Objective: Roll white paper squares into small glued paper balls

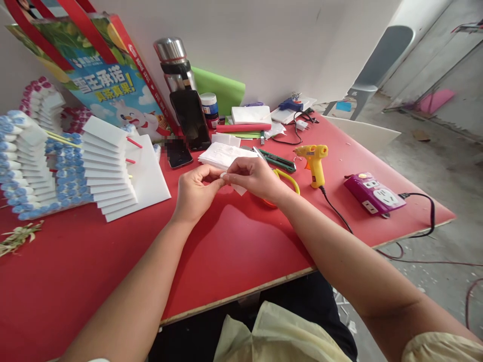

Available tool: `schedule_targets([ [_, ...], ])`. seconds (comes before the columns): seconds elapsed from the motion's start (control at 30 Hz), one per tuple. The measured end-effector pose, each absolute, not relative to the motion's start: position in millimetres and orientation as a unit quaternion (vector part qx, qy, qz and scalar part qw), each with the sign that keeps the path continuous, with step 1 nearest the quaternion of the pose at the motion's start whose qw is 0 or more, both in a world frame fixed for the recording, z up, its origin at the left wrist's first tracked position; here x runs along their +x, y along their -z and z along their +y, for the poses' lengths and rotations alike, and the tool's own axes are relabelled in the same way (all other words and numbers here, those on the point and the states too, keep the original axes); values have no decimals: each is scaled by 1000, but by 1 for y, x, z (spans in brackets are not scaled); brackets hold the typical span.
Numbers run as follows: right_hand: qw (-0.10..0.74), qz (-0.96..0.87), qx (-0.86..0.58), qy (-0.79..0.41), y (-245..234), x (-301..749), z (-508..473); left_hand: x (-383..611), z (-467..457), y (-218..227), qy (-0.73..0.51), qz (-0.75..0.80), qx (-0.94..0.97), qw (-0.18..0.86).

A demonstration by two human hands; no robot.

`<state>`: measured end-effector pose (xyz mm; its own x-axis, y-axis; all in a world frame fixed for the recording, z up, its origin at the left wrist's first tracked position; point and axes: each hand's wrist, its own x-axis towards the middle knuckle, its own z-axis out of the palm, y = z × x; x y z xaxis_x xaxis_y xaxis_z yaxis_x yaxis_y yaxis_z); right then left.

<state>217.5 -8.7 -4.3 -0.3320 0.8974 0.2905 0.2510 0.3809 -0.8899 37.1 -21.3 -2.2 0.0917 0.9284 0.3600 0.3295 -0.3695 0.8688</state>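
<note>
Pinching a small white piece [224, 175] between closed fingers [235, 178], left hand [194, 193] and right hand [253, 177] nearly touching

Red tbl [241, 251] by whitish partition [283, 45] — grey chair [388, 55] beyond, w/ grey flr [445, 171] & wall [460, 70] at R.

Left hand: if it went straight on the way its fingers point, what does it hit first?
Beyond the white piece at its fingertips, the left hand would most likely meet the right hand, fingertips first. Any gap in depth is unclear.
</note>
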Motion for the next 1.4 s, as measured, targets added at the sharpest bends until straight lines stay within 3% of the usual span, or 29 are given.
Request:
schedule_targets([
  [0.47,402,-710,-376,-440,0,222,-6,27,-10,4,-468,404,588,521],
  [0.9,389,-730,-408,-387,8,220,-4,25,-10,10,-417,416,679,439],
  [1.1,400,-694,-481,-358,8,216,-4,30,-10,12,-455,440,670,389],
  [1.4,398,-741,-464,-276,3,214,-11,34,-9,14,-459,406,641,462],
])
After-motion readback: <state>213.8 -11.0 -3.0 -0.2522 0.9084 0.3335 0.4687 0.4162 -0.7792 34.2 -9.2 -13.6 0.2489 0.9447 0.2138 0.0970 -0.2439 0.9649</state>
